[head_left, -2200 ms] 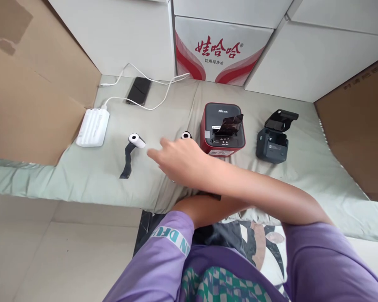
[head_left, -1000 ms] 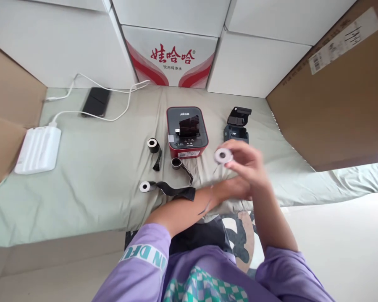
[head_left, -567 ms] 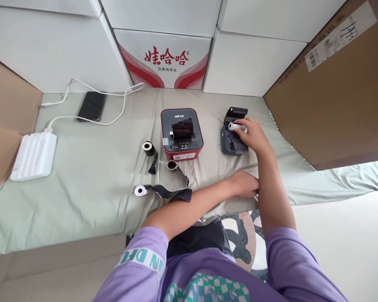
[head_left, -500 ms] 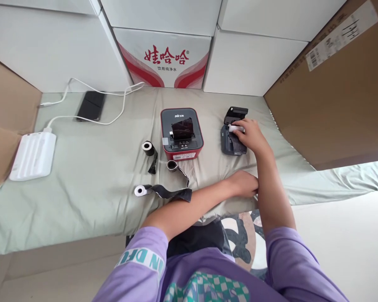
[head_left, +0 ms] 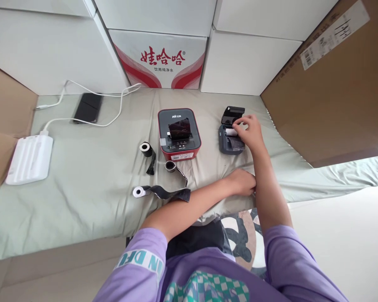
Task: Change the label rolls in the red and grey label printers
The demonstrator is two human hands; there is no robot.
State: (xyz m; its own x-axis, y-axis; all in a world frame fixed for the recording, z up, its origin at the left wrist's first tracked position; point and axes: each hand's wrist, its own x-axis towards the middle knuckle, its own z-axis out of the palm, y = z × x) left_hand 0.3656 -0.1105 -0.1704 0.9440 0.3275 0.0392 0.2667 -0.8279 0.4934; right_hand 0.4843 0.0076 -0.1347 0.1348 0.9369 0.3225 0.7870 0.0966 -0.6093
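Observation:
A small dark portable label printer (head_left: 230, 147) lies on the cloth at the right with its lid (head_left: 234, 115) raised. Inside it sits a white roll (head_left: 231, 132), and a dark strip of film hangs over its front. My right hand (head_left: 250, 132) is over the printer's right side, fingers apart, fingertips by the roll and the lid's lower edge. Curled shut on the cloth, my left hand (head_left: 243, 182) rests against my right forearm; nothing shows in it. A red and black printer (head_left: 179, 134) stands left of the small one, with dark film sticking up from its top.
Several ribbon rolls lie left of centre: a black roll (head_left: 145, 148), a brown-cored roll (head_left: 170, 166) and a white-cored roll (head_left: 139, 192). A phone (head_left: 88, 108), a white power bank (head_left: 30, 159) and its cable are farther left. Cardboard boxes (head_left: 330, 96) border the cloth.
My right hand has let go of the white roll, which now lies in the small printer, and its fingers have lifted toward the lid. The view has shifted slightly; my left hand stays put.

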